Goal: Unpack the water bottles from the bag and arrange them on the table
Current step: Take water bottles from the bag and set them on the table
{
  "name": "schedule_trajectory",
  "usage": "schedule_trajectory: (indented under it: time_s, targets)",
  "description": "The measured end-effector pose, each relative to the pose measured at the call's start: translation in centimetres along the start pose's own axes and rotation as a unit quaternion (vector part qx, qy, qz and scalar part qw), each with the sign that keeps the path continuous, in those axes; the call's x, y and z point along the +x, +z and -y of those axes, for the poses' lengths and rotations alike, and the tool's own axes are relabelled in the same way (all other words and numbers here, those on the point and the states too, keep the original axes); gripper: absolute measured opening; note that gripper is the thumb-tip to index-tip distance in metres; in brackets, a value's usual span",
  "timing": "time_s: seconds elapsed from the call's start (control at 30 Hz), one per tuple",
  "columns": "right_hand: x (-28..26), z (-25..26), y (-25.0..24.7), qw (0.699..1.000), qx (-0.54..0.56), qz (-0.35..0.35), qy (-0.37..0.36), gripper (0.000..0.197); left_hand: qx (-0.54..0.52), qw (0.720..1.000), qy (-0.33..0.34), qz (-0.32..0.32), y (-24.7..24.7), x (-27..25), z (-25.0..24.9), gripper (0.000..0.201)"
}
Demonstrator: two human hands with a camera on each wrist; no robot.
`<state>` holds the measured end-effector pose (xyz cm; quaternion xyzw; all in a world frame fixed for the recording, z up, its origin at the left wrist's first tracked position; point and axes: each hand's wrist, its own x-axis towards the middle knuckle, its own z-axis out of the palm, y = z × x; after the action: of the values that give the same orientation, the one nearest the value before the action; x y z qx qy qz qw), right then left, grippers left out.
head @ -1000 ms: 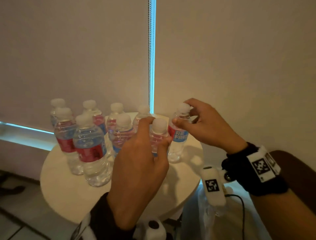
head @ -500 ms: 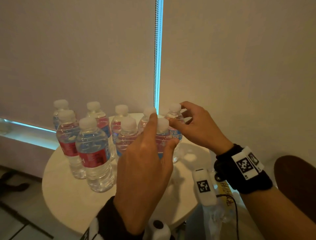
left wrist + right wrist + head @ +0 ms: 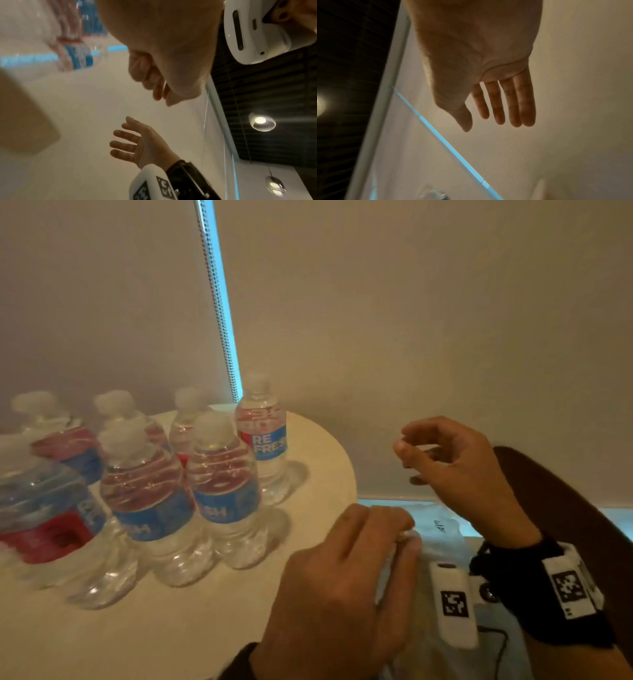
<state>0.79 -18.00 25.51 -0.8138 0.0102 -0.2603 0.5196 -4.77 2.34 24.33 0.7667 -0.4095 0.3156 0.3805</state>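
- A round pale table [image 3: 318, 474] stands before drawn window blinds [image 3: 411, 302], with a thin strip of blue light between them.
- Seven water bottles [image 3: 224, 491] with white caps and red and blue labels stand upright on the table, close together in rows.
- The far right bottle [image 3: 262, 436] stands at the end of the back row and shows the letters "RE FRES" on its label.
- The left hand [image 3: 346, 580] hovers off the right edge of the table, its fingers loosely curled and holding nothing.
- The right hand [image 3: 459, 470] is raised to the right of the table, well apart from the bottles; its fingers [image 3: 513, 102] are relaxed and nearly straight, and it holds nothing.
- Crumpled clear plastic [image 3: 442, 539], perhaps the bag, lies below both hands beside the table.
- Each wrist carries a black strap with a white block bearing a square black-and-white marker [image 3: 568, 587].
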Motion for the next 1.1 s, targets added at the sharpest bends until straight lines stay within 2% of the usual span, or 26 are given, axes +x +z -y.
schedule_trajectory:
  time_s: [0.07,0.17,0.27,0.33,0.4,0.43,0.5,0.57,0.6,0.67,0.7,0.77,0.8,0.87,0.9,0.93,1.0,1.03,1.07,1.1]
  targets:
    - [-1.9,-3.1,-2.2,0.999,-0.014,-0.015,0.050,0.018,-0.025,0.996,-0.008,0.085,3.5,-1.1,-0.2,0.008]
    - [-4.9,-8.8,-4.4,0.990,-0.066,-0.016,0.125,0.013,-0.054,0.973,-0.049,0.219,9.2,-3.2,0.2,0.013]
    - [-7.7,-14.7,-4.7,0.972,-0.150,0.039,0.177,0.009,-0.093,0.931,-0.166,0.311,15.5,-6.2,1.7,0.025]
    - [-9.1,-17.9,-4.1,0.954,-0.195,0.098,0.204,0.007,-0.148,0.895,-0.249,0.339,19.2,-8.4,3.1,0.028]
    - [-10.0,-20.0,-3.2,0.940,-0.215,0.143,0.224,0.004,-0.191,0.856,-0.329,0.351,21.8,-9.7,3.8,0.033]
    - [-10.2,-21.1,-2.7,0.933,-0.219,0.161,0.238,0.003,-0.181,0.849,-0.350,0.353,23.0,-10.3,4.4,0.036]
    - [-10.2,-23.1,-1.8,0.926,-0.225,0.179,0.246,0.004,-0.161,0.862,-0.367,0.310,25.4,-12.2,6.4,0.037]
    - [-9.8,-24.7,-1.2,0.923,-0.237,0.182,0.241,0.008,-0.098,0.872,-0.398,0.268,28.5,-14.2,8.6,0.046]
    - [-9.5,-25.2,-0.9,0.924,-0.242,0.185,0.231,0.011,-0.096,0.860,-0.431,0.256,30.2,-15.3,9.9,0.045]
    - [-8.9,-25.7,-0.4,0.934,-0.230,0.179,0.207,0.016,-0.123,0.822,-0.504,0.236,32.6,-14.6,10.6,0.023]
    - [-8.5,-25.4,-0.2,0.936,-0.226,0.178,0.203,0.020,-0.122,0.813,-0.518,0.237,32.2,-13.1,10.1,0.016]
    - [-7.9,-25.9,0.3,0.940,-0.209,0.174,0.206,0.022,-0.125,0.800,-0.537,0.236,32.7,-11.6,10.6,0.012]
    - [-7.6,-26.3,0.4,0.939,-0.204,0.184,0.206,0.011,-0.116,0.805,-0.536,0.225,34.7,-13.0,12.5,0.014]
    - [-7.1,-26.7,0.6,0.938,-0.207,0.188,0.206,0.020,-0.079,0.810,-0.530,0.237,35.1,-12.7,13.1,0.027]
    - [-6.9,-26.5,0.6,0.939,-0.201,0.174,0.219,0.014,-0.074,0.809,-0.528,0.246,34.5,-12.0,13.0,0.029]
    - [-6.6,-26.4,0.5,0.942,-0.193,0.167,0.220,0.014,-0.063,0.820,-0.514,0.243,34.2,-11.3,12.6,0.030]
    - [-6.1,-26.1,0.3,0.943,-0.188,0.170,0.217,0.057,-0.057,0.824,-0.499,0.261,32.1,-8.9,10.3,0.028]
    - [-5.8,-25.8,0.1,0.939,-0.195,0.181,0.217,0.070,-0.059,0.827,-0.498,0.256,31.7,-8.3,9.9,0.026]
    - [-5.7,-25.4,0.0,0.936,-0.206,0.189,0.216,0.075,-0.056,0.829,-0.497,0.251,31.6,-8.2,9.8,0.022]
    - [-5.6,-25.6,0.0,0.934,-0.210,0.190,0.218,0.071,-0.046,0.827,-0.502,0.248,31.5,-8.3,10.0,0.019]
